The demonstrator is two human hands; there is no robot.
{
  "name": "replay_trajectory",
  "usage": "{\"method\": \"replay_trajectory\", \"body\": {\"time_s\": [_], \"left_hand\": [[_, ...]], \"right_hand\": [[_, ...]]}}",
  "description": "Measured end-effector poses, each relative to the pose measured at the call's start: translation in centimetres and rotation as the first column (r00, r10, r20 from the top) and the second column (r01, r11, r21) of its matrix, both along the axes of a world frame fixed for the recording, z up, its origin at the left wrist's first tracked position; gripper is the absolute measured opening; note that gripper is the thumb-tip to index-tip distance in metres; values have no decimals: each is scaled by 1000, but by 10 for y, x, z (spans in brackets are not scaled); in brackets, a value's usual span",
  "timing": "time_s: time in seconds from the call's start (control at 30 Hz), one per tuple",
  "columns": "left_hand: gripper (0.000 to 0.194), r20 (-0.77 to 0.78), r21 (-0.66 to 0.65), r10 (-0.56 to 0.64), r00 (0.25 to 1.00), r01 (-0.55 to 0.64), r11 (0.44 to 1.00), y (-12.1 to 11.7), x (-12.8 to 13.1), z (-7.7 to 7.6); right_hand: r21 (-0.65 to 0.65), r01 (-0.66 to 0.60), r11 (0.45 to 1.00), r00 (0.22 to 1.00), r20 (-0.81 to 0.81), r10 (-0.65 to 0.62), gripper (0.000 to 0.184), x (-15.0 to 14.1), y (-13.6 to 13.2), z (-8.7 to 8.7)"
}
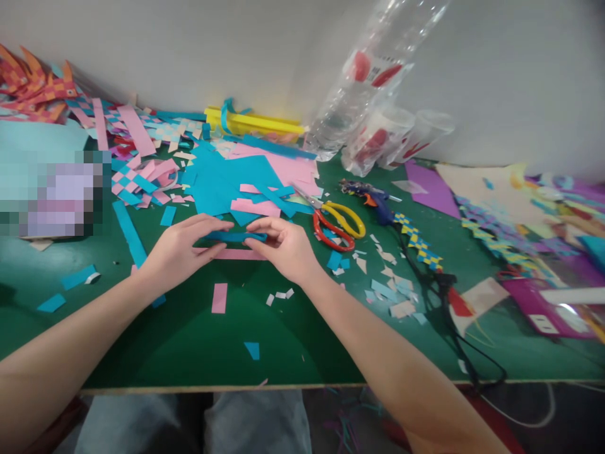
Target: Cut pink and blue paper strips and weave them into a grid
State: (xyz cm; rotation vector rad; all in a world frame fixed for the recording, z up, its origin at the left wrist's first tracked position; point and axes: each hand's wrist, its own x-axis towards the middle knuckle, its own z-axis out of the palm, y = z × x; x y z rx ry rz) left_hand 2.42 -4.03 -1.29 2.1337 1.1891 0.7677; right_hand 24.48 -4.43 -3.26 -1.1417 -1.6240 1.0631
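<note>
Between my hands, just above the green table (179, 353), is a narrow blue paper strip (236, 236). My left hand (186, 246) pinches its left end, and my right hand (283, 246) has thumb and fingers closed on its right end. A pink paper strip (231, 254) lies right below it, partly covered by my fingers. Beyond my hands spread large blue paper sheets (231, 176) with pink strips (255, 207) on top. Scissors with one red and one yellow handle (338, 224) lie to the right of my right hand.
A blue glue gun (378, 205) and its black cord (439, 296) lie at right. Plastic cups in clear wrapping (378, 132) lean on the wall. Woven paper pieces (135, 180) crowd the left back. Small scraps (397, 287) are scattered about. A purple case (543, 306) lies far right.
</note>
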Motion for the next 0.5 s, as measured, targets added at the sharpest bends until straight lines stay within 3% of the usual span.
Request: {"method": "replay_trajectory", "body": {"time_s": [0.13,0.27,0.37,0.5], "left_hand": [[60,93,-137,99,991,-86,987,-1,1,0],[34,65,-179,164,984,-150,972,-2,2,3],[29,105,-227,174,979,-147,963,-3,2,4],[29,113,-218,196,974,-168,961,-4,0,4]], "right_hand": [[73,95,993,995,1,-95,19,-1,-1,0],[164,128,978,991,4,-130,14,-3,-5,0],[221,123,968,992,5,-127,13,-5,-8,1],[113,95,989,994,-60,-89,22,-5,-8,5]]}}
